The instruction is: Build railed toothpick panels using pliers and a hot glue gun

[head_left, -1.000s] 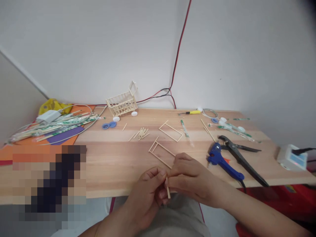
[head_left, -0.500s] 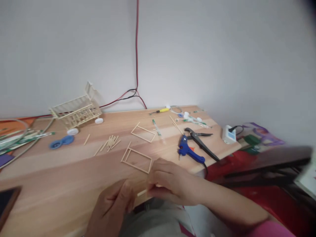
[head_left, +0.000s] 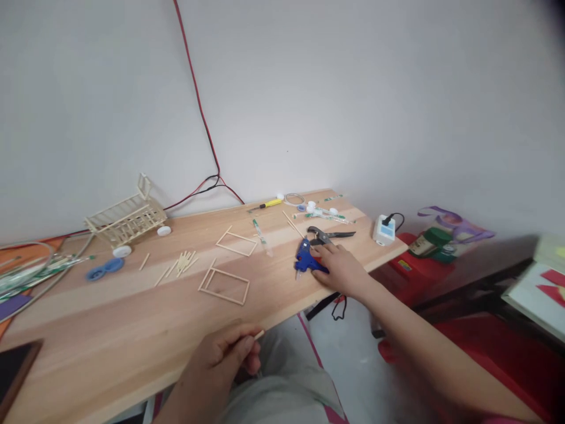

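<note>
Pinching 1 short stick (head_left: 258, 334) in left hand (head_left: 223, 353), tip aimed up-right; right hand (head_left: 341, 269) clasping blue glue gun (head_left: 305, 261), nozzle leftward.

Bare tabletop (head_left: 110, 330) lies open at eight o'clock of the stick frame (head_left: 224, 286); pliers (head_left: 331, 234) crowd the glue gun (head_left: 305, 259) at one o'clock.

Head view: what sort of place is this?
Likely a hobby craft bench: a small cart model of thin wooden sticks, a blue plastic glue gun under the right hand, loose short sticks on the wooden table.
</note>
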A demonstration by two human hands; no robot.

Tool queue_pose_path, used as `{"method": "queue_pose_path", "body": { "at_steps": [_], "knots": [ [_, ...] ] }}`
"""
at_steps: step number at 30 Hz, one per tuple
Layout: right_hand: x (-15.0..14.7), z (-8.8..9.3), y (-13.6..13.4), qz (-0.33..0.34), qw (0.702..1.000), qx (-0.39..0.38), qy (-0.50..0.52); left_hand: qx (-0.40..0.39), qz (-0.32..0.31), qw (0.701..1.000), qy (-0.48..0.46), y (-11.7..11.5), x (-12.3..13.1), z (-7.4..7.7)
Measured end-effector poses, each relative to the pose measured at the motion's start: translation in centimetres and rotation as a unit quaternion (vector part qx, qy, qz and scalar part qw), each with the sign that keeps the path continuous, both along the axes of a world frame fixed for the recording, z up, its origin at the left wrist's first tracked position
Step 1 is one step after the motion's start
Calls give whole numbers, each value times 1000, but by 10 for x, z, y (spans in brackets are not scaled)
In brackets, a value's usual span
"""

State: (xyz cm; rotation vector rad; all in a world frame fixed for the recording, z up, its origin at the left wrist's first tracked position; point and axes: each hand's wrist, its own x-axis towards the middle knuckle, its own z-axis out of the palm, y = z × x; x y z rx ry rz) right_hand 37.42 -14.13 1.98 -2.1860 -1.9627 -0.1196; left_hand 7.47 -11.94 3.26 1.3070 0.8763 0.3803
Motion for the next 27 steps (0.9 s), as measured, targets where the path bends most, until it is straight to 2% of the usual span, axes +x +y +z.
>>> {"method": "queue_pose_path", "body": {
  "at_steps": [2,4,6,8,10,12,14,17,20,27],
  "knots": [
    [9,-11,2,-3,1000,-5,15,-4,19,1000,-19,-4,5,3],
    [7,-12,-1,-11,1000,-1,27,-17,46,997,-54,-6,11,3],
    [-2,-6,-11,-13,998,23,63,-28,60,995,-79,-6,16,2],
    [-14,4,-27,7,985,63,161,-27,64,994,-86,-5,20,-2],
    [-28,12,-46,49,946,85,309,3,75,994,-82,-3,22,-6],
    [-42,15,-63,100,888,66,445,68,100,990,-73,0,23,-9],
    [-56,13,-75,136,841,40,522,149,127,979,-57,1,24,-11],
    [-73,8,-82,156,807,7,569,245,145,958,-28,1,24,-10],
    [-81,6,-80,146,801,-13,581,311,143,940,-6,1,23,-6],
    [-80,2,-78,137,825,12,549,371,133,919,-17,-1,18,0]
  ]
}}
